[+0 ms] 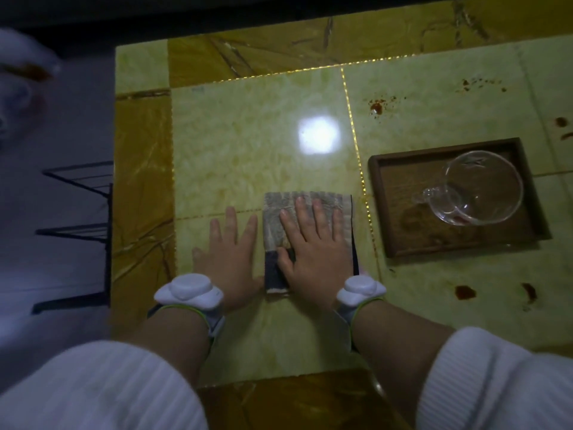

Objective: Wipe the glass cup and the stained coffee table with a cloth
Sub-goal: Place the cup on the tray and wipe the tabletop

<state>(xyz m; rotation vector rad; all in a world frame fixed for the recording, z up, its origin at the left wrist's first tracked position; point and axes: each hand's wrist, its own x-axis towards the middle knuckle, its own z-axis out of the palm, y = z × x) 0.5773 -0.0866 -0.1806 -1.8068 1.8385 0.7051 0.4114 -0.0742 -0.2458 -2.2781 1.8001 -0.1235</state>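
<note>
cloth (305, 200) grey, dark-edged | coffee table (254, 144) pale-green marbled | tray (403, 218) brown

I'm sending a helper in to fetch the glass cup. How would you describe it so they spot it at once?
Find the dark wooden tray on the right half of the green tiled coffee table. The glass cup lies in the tray: clear, with a handle pointing left, the only thing in it.

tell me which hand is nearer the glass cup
Right. The right hand lies flat on the cloth beside the tray; the left hand is farther from the glass cup.
</note>
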